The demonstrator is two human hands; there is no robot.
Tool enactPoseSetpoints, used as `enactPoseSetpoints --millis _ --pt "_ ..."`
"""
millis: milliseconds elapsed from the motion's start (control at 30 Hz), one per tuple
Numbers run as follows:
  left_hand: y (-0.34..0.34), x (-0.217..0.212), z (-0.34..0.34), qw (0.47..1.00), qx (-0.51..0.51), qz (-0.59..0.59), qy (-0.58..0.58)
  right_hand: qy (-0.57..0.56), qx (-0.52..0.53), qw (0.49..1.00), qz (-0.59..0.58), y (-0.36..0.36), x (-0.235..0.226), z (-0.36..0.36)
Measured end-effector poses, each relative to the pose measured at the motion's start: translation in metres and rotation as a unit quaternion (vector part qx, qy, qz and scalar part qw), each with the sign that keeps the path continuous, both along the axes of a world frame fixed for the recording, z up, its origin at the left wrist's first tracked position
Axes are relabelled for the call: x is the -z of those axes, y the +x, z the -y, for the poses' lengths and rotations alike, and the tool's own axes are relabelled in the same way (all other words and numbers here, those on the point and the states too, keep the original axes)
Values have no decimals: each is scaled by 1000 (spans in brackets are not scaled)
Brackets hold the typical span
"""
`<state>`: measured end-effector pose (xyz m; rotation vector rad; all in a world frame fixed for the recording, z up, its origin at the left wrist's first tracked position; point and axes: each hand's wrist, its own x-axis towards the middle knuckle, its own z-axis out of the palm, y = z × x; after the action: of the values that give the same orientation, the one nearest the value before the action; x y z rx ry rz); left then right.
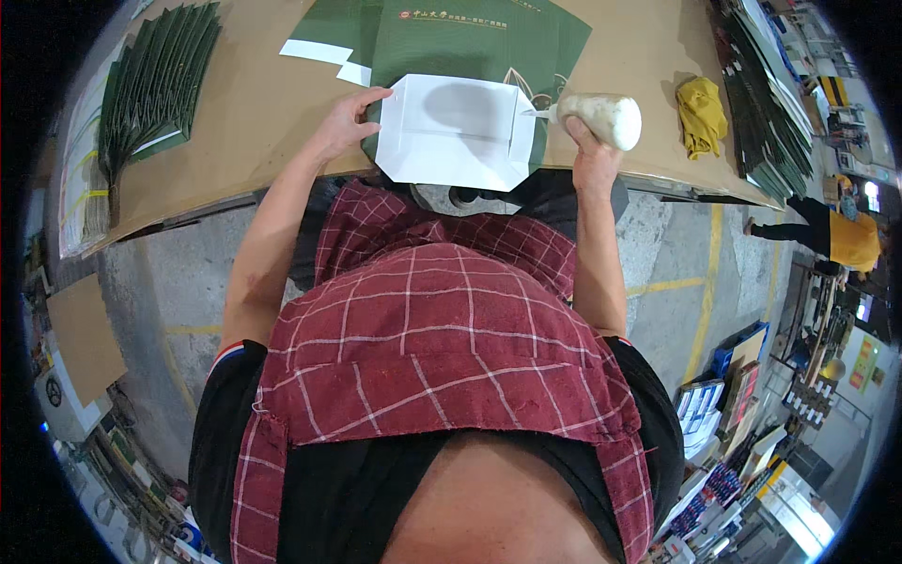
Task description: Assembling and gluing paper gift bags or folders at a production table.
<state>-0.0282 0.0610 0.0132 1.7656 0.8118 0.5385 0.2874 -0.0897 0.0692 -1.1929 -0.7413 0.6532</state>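
Note:
A green paper bag (538, 150) lies at the near edge of the table, its white folded bottom (456, 136) opened out into a shape with slanted corners. My left hand (346, 124) grips the bag at the left edge of that bottom, thumb and fingers curled at its side. In my right hand (592, 155) is a whitish squeeze bottle (615, 120), tilted on its side. Its thin nozzle points left and reaches the right edge of the white bottom. Beneath and beyond lie more green paper bags (442, 47), one with white flaps showing.
A fanned stack of green folded bags (155, 85) stands at the table's left. A crumpled yellow cloth (702, 117) lies on the right, beside another stack of green and white sheets (766, 103). Farther right a person in a yellow top (850, 235) stands on the floor.

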Motion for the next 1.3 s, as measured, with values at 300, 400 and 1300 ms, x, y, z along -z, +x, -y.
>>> enactPoseSetpoints --millis 300,400,1300 --pt "2 -8 2 1000 9 -8 18 10 18 999 42 -1 0 -5" --pt "4 -19 5 999 -3 -40 -11 -20 6 992 123 1 -1 -4" --pt "-9 -9 -2 972 150 -80 162 -89 -191 976 -62 -149 3 -35"
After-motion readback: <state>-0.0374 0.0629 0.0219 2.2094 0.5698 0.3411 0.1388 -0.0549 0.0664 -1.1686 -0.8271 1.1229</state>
